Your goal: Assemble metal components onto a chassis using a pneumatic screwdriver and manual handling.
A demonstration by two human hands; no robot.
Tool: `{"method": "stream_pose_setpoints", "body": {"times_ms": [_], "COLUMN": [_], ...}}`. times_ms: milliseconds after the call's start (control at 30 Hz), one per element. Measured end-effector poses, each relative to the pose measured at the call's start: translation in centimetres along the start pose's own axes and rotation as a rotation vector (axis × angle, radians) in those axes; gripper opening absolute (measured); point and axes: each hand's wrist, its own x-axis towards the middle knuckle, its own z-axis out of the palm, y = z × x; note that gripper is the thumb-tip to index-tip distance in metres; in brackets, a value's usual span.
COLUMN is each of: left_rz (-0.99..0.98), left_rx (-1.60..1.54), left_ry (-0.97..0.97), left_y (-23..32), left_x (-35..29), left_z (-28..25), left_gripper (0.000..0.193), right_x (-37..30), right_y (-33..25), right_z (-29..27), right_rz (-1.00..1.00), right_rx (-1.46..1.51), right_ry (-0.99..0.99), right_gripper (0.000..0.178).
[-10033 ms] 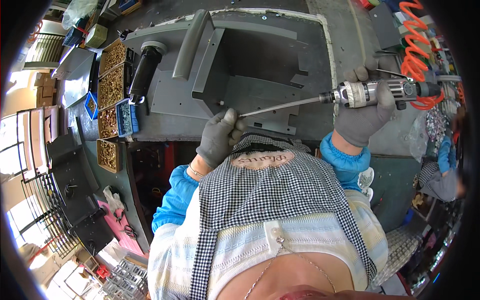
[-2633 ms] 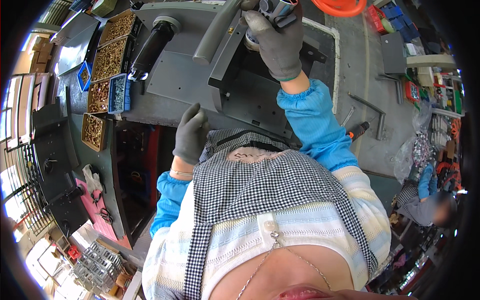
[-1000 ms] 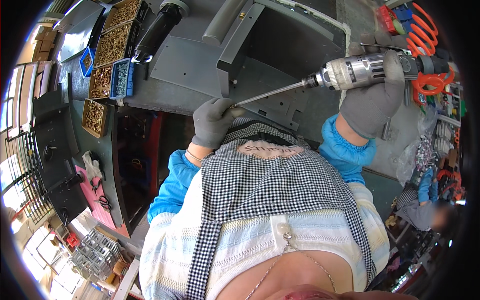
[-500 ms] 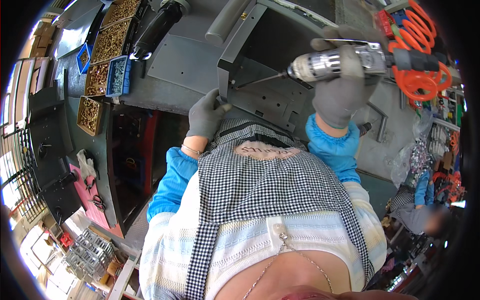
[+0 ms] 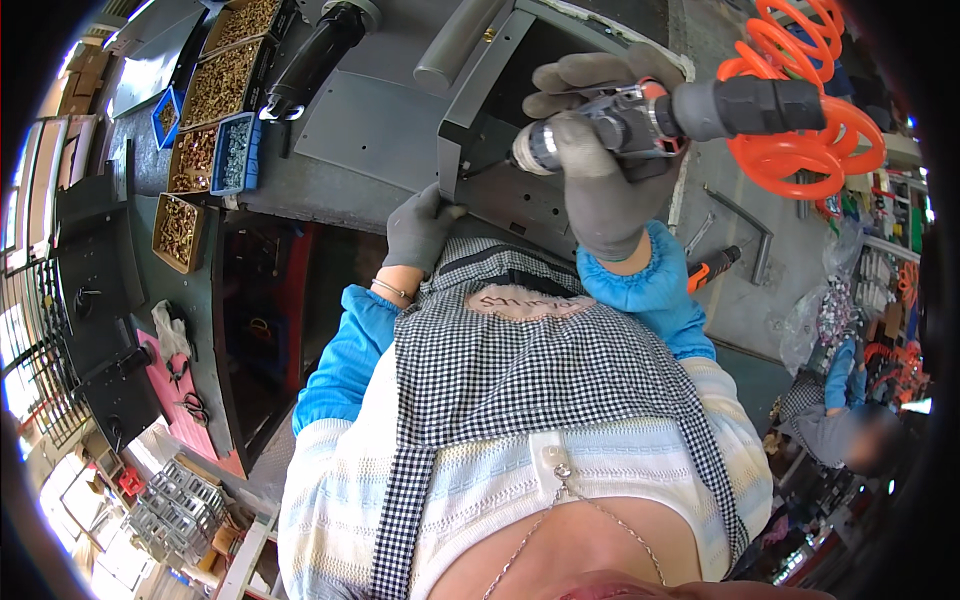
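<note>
Both my hands wear grey gloves. My right hand (image 5: 600, 170) is wrapped round a silver and black air drill (image 5: 615, 122), its red coiled hose (image 5: 805, 135) trailing off to the right. From its chuck a thin bit (image 5: 487, 170) points left toward the corner flange of a grey metal casing (image 5: 462, 125). The chuck and hand hide part of the bit; whether its tip touches the flange I cannot tell. My left hand (image 5: 418, 230) is closed at the casing's near left corner, thumb and fingers against its edge.
Left on the bench stand trays of brass fasteners (image 5: 222, 75), a blue bin (image 5: 237, 152) and a black cylindrical tool (image 5: 318, 60). To the right lie a wrench (image 5: 700, 232), an orange and black power tool (image 5: 714, 268) and a bent metal bar (image 5: 745, 225). Another person (image 5: 850, 435) is at far right.
My right hand has moved the drill leftward, nearer the casing's corner, and its hose has followed. The wrench and orange tool have come into clearer view. My left hand has barely shifted.
</note>
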Motion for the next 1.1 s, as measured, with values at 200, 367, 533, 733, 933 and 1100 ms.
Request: {"method": "stream_pose_setpoints", "body": {"times_ms": [200,367,533,733,933,1100], "left_rz": [0.031,0.101,0.091,0.068,0.054,0.044], "left_rx": [0.035,-0.067,-0.093,-0.113,-0.178,-0.141], "left_ry": [-0.001,0.028,0.032,-0.002,0.006,-0.018], "left_y": [-0.6,-0.9,-1.9,-2.0,-1.8,-2.3], "left_x": [0.1,0.2,0.3,0.4,0.4,0.6], "left_z": [-0.1,0.2,0.6,0.3,0.3,0.5], "left_gripper": [0.031,0.029,0.027,0.025,0.027,0.03], "right_x": [0.7,1.2,1.0,0.2,0.6,0.4], "right_y": [1.9,3.5,2.5,2.9,3.7,4.0], "right_z": [1.1,1.2,2.3,2.7,1.3,1.7], "right_rz": [-0.053,-0.097,-0.1,-0.012,-0.058,-0.163], "right_rx": [-0.191,-0.102,-0.164,-0.08,-0.097,-0.112], "right_ry": [-0.081,-0.086,-0.045,0.007,-0.002,0.023], "right_gripper": [0.06,0.055,0.042,0.036,0.041,0.043]}}
